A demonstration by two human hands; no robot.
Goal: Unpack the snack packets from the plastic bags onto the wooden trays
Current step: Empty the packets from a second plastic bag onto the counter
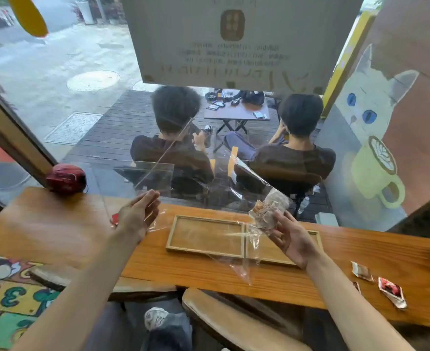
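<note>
Right grip (288, 236) pinches a clear plastic bag (257, 198) of snack packets (268, 211) above two wooden trays (206, 235) on the table (57, 224). Left grip (135, 216), fingers straight, touches another clear bag (153, 173).

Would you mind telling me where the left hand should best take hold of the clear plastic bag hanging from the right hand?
Probably the loose lower end of the clear plastic bag, approached from the left. The right hand already holds the upper part with the snack packets bunched inside; the empty film hangs over the wooden trays, toward the open left hand.
</note>
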